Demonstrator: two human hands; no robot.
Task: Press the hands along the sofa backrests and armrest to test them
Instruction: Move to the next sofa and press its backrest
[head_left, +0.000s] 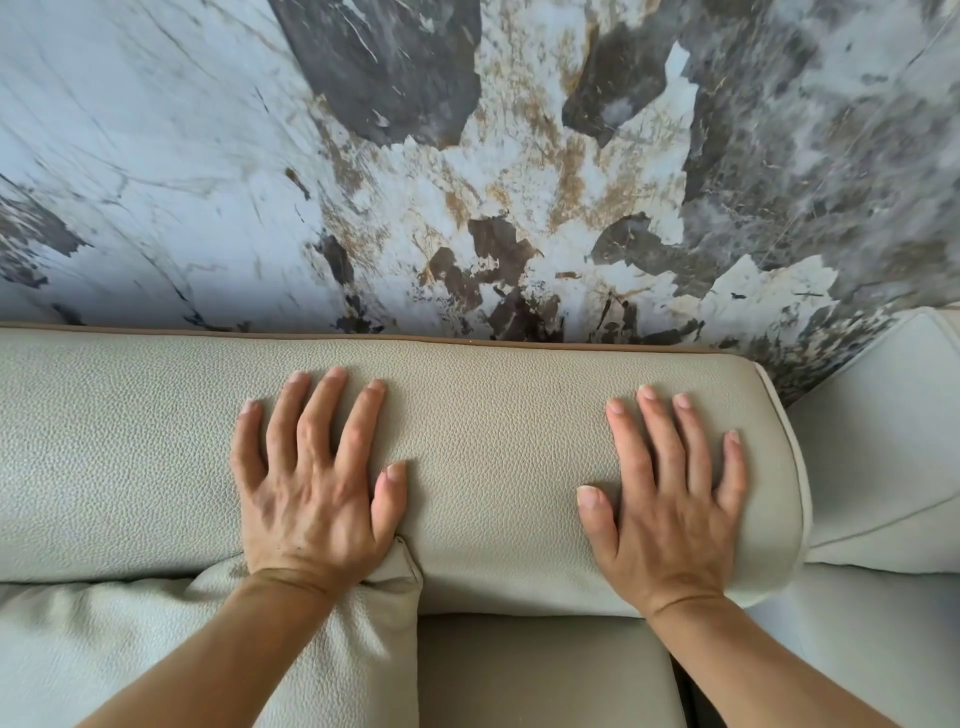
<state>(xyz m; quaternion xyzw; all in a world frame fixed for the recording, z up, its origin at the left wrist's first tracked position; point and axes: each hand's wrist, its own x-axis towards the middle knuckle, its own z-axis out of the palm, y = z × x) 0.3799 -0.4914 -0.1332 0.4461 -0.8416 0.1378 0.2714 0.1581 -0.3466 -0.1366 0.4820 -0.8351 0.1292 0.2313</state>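
A pale grey-green pebbled leather sofa backrest (493, 447) runs across the view, with tan piping along its far edge. My left hand (317, 478) lies flat on its top, fingers spread, palm down, and the leather dents around it. My right hand (670, 499) lies flat the same way near the backrest's right end. Neither hand holds anything. A second, lighter backrest (883, 452) meets it at the right corner.
A loose leather cushion (130, 649) lies under my left wrist at lower left. The seat cushion (545, 675) shows between my forearms. A marble-patterned wall (467, 156) in white, grey and brown rises directly behind the sofa.
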